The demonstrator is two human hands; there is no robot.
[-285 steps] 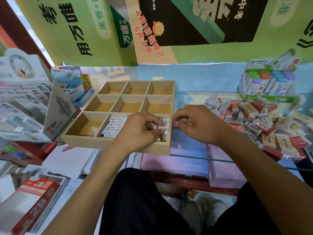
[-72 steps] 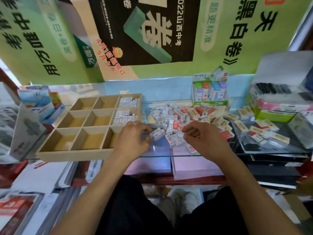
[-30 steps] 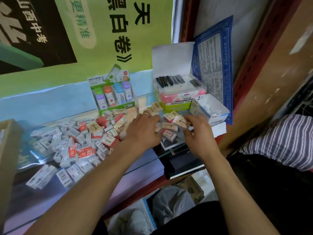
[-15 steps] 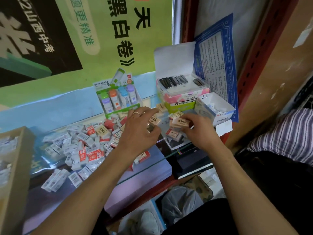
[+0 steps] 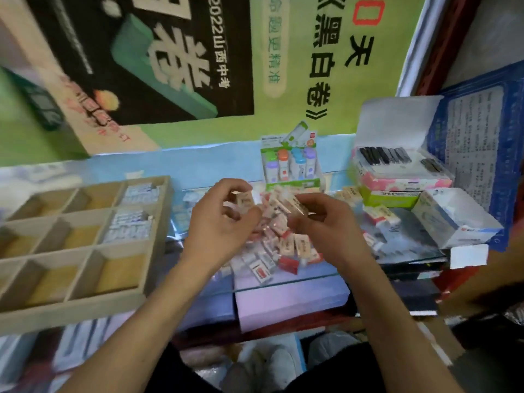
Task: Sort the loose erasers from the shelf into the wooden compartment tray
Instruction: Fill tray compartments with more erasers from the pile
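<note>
Below the green poster [image 5: 283, 66] reading "黑白卷", both hands' curled fingers grip small cream paper-sleeved erasers: left hand [image 5: 219, 222], right hand [image 5: 326, 222].

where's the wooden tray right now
In the head view the wooden tray sits at the left on the glass shelf, beside the left hand and left of the eraser pile.

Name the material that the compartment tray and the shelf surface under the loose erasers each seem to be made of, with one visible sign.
Compartment tray: looks like pale unfinished wood or plywood, matte, with thin flat dividers and tan floors. Shelf surface: apparently clear glass, since its front edge shows as a thin bright line and lilac boxes show through beneath it.
</note>
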